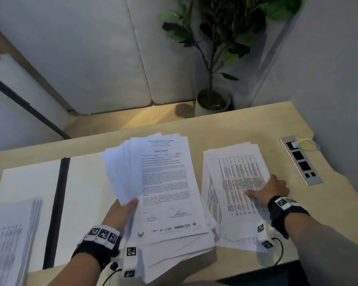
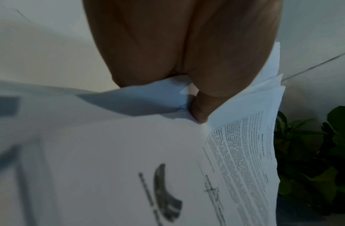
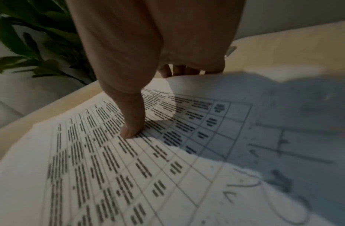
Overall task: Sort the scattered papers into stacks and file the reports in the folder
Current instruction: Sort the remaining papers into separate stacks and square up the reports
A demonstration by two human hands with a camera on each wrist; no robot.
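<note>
My left hand grips a thick, fanned bundle of weekly report sheets by its lower left edge and holds it over the desk's middle. In the left wrist view the thumb lies on top of the report bundle. To the right, a stack of table-printed sheets lies on the desk. My right hand is at its right edge. The thumb presses on the top table sheet, whose edge is lifted, with the fingertips curled beneath it. An open white folder with a black spine lies at the left.
Another stack of printed sheets sits at the near left corner, over the folder's edge. A metal socket panel with a plugged cable is set in the desk at the right. A potted plant stands behind the desk.
</note>
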